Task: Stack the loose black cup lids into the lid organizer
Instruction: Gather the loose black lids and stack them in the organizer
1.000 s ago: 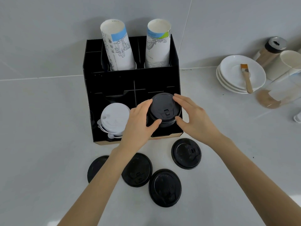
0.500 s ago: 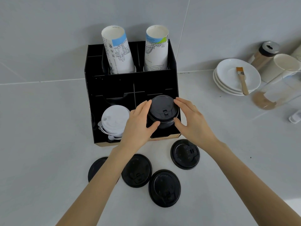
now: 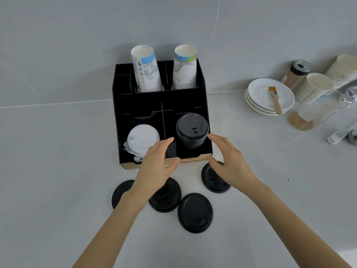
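Black lid stack (image 3: 192, 130) stands in our lid organizer (image 3: 119, 132), front right compartment. Our left hand (image 3: 154, 167) and right hand (image 3: 229, 163) flank it, fingers spread, holding nothing. Four loose black lids (image 3: 195, 212) lie on the counter (image 3: 58, 171).

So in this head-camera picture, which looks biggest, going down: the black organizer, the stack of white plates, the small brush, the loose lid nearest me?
1. Black organizer
2. Stack of white plates
3. Loose lid, though nearness to the camera may flatter it
4. Brush

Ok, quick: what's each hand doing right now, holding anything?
Left hand: open, empty, beside the stack of black lids in the organizer.
Right hand: open, empty, on the stack's other side.
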